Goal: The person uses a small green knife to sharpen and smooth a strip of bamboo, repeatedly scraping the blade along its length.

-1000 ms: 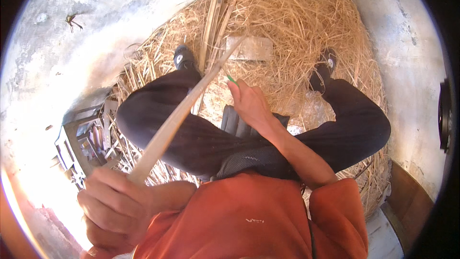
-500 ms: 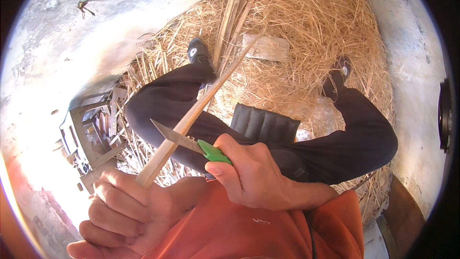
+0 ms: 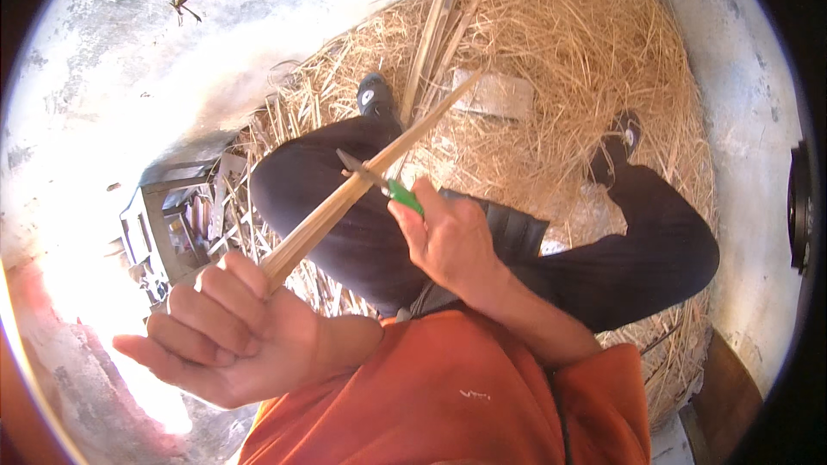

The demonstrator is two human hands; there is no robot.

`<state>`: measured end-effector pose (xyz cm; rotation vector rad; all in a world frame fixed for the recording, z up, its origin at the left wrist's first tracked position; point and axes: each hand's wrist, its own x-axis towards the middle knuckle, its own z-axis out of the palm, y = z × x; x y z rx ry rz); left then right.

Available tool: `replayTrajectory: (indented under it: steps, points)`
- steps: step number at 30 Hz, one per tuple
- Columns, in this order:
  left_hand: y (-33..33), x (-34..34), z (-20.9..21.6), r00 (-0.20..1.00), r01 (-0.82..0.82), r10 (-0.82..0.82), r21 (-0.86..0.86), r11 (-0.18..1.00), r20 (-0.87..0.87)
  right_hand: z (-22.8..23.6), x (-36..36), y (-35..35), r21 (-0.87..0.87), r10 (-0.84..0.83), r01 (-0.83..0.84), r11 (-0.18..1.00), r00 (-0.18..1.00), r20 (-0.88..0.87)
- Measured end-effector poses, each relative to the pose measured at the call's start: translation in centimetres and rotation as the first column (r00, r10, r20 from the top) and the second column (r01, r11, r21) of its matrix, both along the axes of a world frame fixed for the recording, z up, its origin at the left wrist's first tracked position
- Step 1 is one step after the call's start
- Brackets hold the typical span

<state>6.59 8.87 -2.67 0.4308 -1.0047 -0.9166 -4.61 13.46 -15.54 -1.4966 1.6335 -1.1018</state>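
Note:
My left hand (image 3: 233, 323) is closed around the lower end of a long, pale wooden stick (image 3: 319, 222), which slants up and away to the right and tapers at its far end. In my right hand (image 3: 452, 237) is a knife (image 3: 403, 195) with a green handle, gripped between thumb and fingers. Its short metal blade lies across the middle of the stick, touching it, with the tip pointing up and left. A small curl of wood seems to sit by the blade. My fingers hide most of the handle.
Straw (image 3: 586, 43) covers the floor between my legs. Several long wooden strips (image 3: 435, 30) lie beyond my left foot, near a flat pale block (image 3: 494, 96). A dark ribbed cushion (image 3: 514, 226) is under me. At left, a wooden frame (image 3: 155, 224) stands by the pale wall (image 3: 112, 77).
The knife has slid along the stick, away from my left hand, as my right hand moved up. My left hand has risen slightly, still holding the stick.

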Motion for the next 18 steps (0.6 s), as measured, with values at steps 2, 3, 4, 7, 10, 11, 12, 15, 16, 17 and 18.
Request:
replayTrajectory:
  steps: [2,3,4,7,10,11,12,15,16,17,18]
  points:
    - [0.3,0.6,0.1,1.0,0.0,0.0,0.015,1.0,0.011,-0.6,0.0,0.0,-0.057,-0.029,0.028,0.998,0.999,-0.02]
    - [0.4,0.6,0.2,0.999,-0.021,0.022,0.039,0.999,-0.03,-0.1,0.3,0.2,-0.065,-0.029,0.027,0.998,0.999,-0.039]
    - [0.3,0.4,0.5,0.999,-0.027,0.029,0.035,0.999,-0.033,0.7,0.2,0.3,-0.039,-0.003,0.003,0.999,1.0,0.006]
    - [0.8,-0.6,0.2,0.996,-0.018,0.02,0.024,1.0,-0.089,3.0,-0.4,0.9,0.003,0.066,-0.067,0.998,0.988,0.139]
    - [1.1,-1.5,0.1,0.996,0.067,-0.068,-0.033,0.997,-0.056,4.4,-0.6,1.0,-0.054,0.058,-0.049,0.997,0.982,0.179]
    - [1.1,-1.6,0.0,0.996,0.087,-0.089,-0.044,0.995,-0.027,3.9,-0.7,1.0,-0.06,0.052,-0.046,0.997,0.993,0.106]
    - [1.1,-1.6,0.2,0.994,0.105,-0.105,-0.055,0.993,0.008,3.2,-0.8,1.0,-0.067,0.047,-0.045,0.997,0.998,0.037]
    - [0.8,-1.0,0.5,0.995,0.096,-0.095,-0.049,0.994,0.017,1.2,-0.5,0.1,-0.049,-0.01,0.01,0.999,1.0,0.01]
    - [0.4,-0.6,0.4,0.997,0.068,-0.069,-0.035,0.997,-0.026,0.9,-0.7,-0.2,-0.035,-0.038,0.039,0.999,0.999,0.028]
    - [0.3,-0.7,0.4,0.998,0.045,-0.046,-0.019,0.999,-0.037,1.1,-1.0,-0.3,-0.034,-0.043,0.043,0.999,0.999,0.003]
    - [0.2,-0.7,0.6,0.999,0.016,-0.016,-0.007,1.0,-0.037,1.4,-1.0,-0.3,-0.019,-0.045,0.045,0.999,0.999,0.003]
